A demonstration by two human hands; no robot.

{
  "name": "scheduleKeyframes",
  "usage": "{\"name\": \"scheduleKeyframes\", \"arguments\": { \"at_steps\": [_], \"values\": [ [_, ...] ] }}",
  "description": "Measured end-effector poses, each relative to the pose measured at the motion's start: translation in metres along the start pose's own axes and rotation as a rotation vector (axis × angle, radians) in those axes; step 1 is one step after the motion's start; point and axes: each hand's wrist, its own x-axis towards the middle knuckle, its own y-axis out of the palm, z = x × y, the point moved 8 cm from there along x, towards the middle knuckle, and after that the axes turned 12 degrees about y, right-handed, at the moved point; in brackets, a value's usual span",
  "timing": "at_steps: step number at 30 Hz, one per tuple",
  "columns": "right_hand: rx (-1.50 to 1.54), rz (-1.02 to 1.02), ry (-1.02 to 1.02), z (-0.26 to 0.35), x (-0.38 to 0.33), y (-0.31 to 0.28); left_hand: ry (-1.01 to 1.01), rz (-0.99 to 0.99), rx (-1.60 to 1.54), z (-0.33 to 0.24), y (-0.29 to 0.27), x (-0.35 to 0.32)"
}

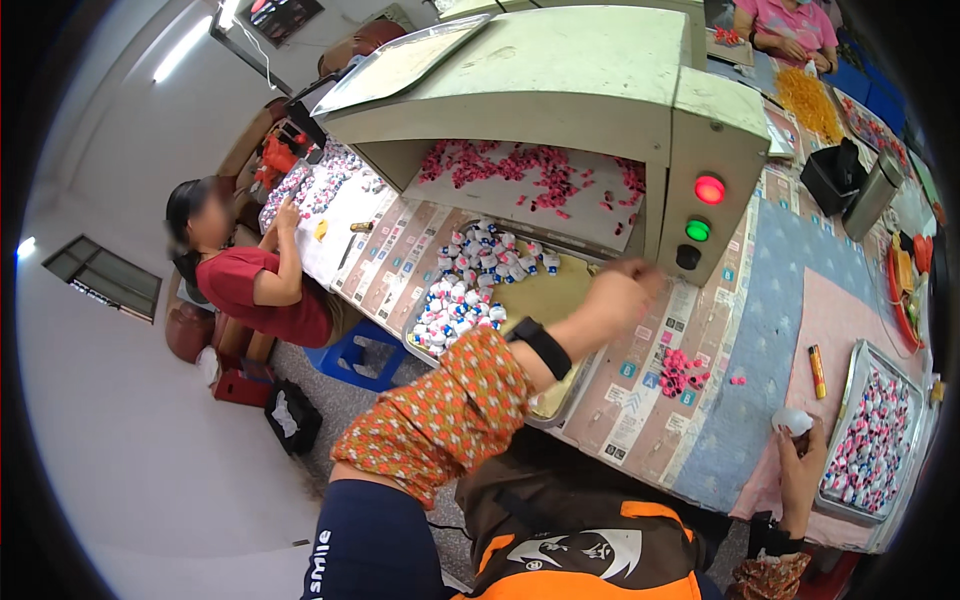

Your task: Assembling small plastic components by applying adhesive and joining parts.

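My left hand [625,285] reaches across to the front right corner of the machine's opening, its fingers curled together; what they hold, if anything, I cannot make out. Beyond it, many small pink pieces [545,168] lie inside the pale green box-shaped machine [560,60]. At the lower right, my right hand [802,462] grips a small white rounded piece [793,420] between thumb and fingers. Under my left forearm a metal tray [577,400] bears many white, blue and pink pieces [455,310]. Loose pink pieces [682,372] lie on the table between my hands.
A second full tray [872,432] and an orange tube [818,371] are at the right. Lights and a black knob [688,257] sit on the machine's front. A steel flask [873,195] stands behind. A person in red [262,280] works at the left, another in pink [790,25] at the far right.
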Motion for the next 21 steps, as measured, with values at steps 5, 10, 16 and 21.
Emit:
{"name": "scheduleKeyframes", "arguments": {
  "at_steps": [5, 10, 16, 21],
  "values": [
    [-0.017, -0.01, 0.027, -0.009, 0.002, -0.003, -0.034, -0.204, -0.029, 0.006, -0.074, 0.093],
    [-0.036, 0.022, 0.146, -0.01, 0.001, -0.002, 0.657, -0.32, 1.007, 0.03, -0.096, 0.213],
    [0.095, -0.045, 0.084, -0.005, 0.002, 0.0, 0.743, -0.484, 1.452, 0.044, -0.07, 0.24],
    [0.153, -0.034, 0.177, -0.026, 0.007, -0.01, 0.7, -0.429, 1.579, 0.057, -0.089, 0.234]
  ]
}}
